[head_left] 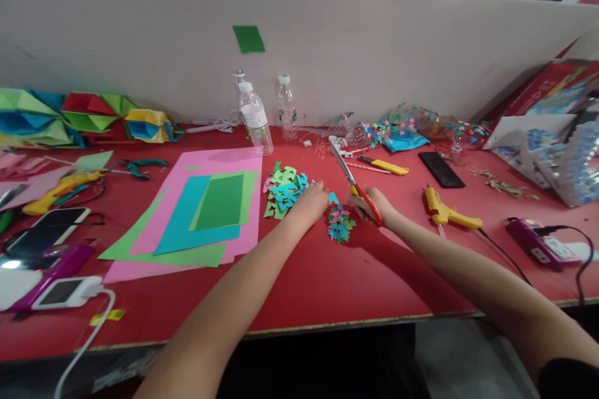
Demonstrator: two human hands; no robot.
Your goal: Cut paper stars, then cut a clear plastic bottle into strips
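My right hand [374,202] grips the red handles of a pair of scissors [349,177], whose blades point up and to the left over the red table [327,274]. My left hand [311,199] rests on the table with its fingers on a small blue paper piece [333,198], just right of a heap of green and blue paper scraps [283,192]. Between the two hands lies a small pile of cut paper stars [340,224].
Stacked pink, blue and green sheets [201,212] lie to the left. Two water bottles [255,118] stand near the back wall. A yellow glue gun [447,212], a black phone [441,169], a yellow utility knife [386,166] and a purple device [538,243] lie to the right. Folded paper shapes [75,115] and phones [47,224] sit far left.
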